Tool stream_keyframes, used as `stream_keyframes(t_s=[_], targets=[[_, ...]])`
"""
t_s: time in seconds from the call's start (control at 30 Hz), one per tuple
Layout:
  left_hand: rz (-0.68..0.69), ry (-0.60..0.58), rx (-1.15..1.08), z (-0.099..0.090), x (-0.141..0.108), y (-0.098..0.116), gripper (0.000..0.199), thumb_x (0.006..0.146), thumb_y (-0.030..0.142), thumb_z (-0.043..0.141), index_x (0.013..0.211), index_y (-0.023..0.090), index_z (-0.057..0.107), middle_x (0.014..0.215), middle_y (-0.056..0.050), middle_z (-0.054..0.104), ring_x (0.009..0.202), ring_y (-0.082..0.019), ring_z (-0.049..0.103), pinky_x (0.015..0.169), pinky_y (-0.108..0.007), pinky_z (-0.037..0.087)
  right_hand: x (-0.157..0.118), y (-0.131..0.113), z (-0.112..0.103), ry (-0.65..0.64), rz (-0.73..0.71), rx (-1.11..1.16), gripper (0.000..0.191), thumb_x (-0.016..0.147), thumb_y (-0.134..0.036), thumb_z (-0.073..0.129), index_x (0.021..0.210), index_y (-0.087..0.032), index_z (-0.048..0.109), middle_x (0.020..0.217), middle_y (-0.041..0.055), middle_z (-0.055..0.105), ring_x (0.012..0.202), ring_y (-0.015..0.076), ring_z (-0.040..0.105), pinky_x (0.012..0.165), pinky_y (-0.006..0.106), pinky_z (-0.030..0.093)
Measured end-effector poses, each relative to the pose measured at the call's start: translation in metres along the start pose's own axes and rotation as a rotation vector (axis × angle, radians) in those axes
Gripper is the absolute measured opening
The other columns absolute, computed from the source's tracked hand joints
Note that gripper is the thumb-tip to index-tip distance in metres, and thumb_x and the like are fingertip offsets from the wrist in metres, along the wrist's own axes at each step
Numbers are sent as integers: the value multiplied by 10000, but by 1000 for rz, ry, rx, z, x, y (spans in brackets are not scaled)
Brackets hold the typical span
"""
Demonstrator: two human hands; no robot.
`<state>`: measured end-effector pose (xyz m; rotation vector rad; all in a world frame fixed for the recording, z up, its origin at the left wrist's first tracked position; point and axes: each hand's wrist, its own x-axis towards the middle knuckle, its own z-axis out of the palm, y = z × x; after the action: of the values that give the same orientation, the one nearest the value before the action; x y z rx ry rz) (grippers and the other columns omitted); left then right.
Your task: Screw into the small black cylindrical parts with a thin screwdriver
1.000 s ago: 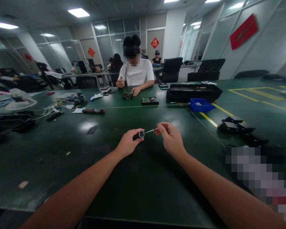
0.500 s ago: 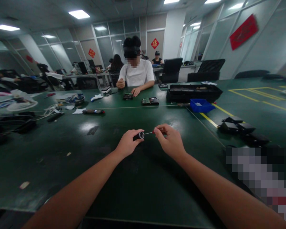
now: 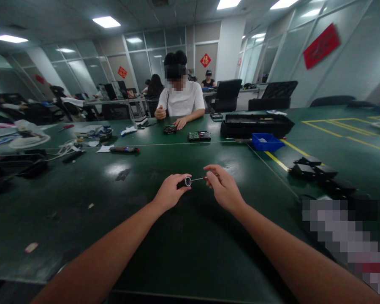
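Note:
Above the green table (image 3: 177,257), my left hand (image 3: 170,192) is closed round a small black cylindrical part (image 3: 185,182) whose round, silvery end faces right. My right hand (image 3: 224,189) pinches a screwdriver (image 3: 205,178) by its red handle. The thin metal shaft points left, and its tip is at the round end of the black part. Whether the tip sits inside or only touches it is too small to tell. The rest of the handle is mostly hidden by my right fingers.
Across the table a person in a white shirt (image 3: 190,99) handles a small device (image 3: 170,129). A circuit board (image 3: 199,135), a long black tray (image 3: 256,126) and a blue bin (image 3: 267,142) lie beyond my hands. Several black blocks (image 3: 304,170) sit at right, a pen-like tool (image 3: 124,149) at left.
My right index finger has lifted and straightened a little at the screwdriver handle. The view has shifted slightly. My left hand still holds the black part in much the same place.

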<state>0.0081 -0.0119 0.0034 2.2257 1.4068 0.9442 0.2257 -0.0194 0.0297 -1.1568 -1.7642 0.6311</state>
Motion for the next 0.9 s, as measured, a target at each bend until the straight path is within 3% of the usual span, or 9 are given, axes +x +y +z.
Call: stream_keyframes(t_s=[0.1,0.27,0.4,0.6,0.73,0.9], targets=[[12,1,-11,0,0,0,390,871,211,722,1255,251,668,1195,-37,705,1124,-238,615,1020,-397,433,0,-2,-1,32,21,-38,352,1025,-453,390,1133,-244,652,783,22,659,682,193,630,643,332,457],[-1,-3,-16,0,0,1,393,873,219,717,1261,255,666,1187,-41,703,1119,-244,615,1017,-407,439,-1,-3,-3,14,62,-12,400,1006,-384,422,1367,-240,516,822,22,664,684,198,614,610,329,451],[-14,0,-13,-1,1,2,383,876,214,711,1255,250,670,1178,-43,704,1107,-240,618,1008,-405,445,-2,-3,-3,1,44,1,331,1013,-423,397,1172,-237,620,801,26,652,710,202,617,645,340,456],[-20,9,-2,-1,0,2,396,887,249,709,1280,256,654,1183,-45,700,1107,-241,615,1011,-413,443,0,-4,3,125,105,213,291,942,-448,539,1097,-206,588,866,49,683,769,199,642,728,353,505],[8,-16,12,-1,0,2,406,892,237,701,1293,260,643,1203,-45,696,1128,-243,605,1015,-419,441,5,1,8,129,183,365,359,914,-539,558,962,-192,635,868,67,688,786,199,656,786,372,529],[130,-19,96,-5,4,1,394,915,242,674,1305,275,633,1270,-53,674,1212,-244,573,1093,-460,370,13,20,12,127,346,616,350,920,-560,523,905,-219,602,774,63,661,706,215,661,734,399,579]])
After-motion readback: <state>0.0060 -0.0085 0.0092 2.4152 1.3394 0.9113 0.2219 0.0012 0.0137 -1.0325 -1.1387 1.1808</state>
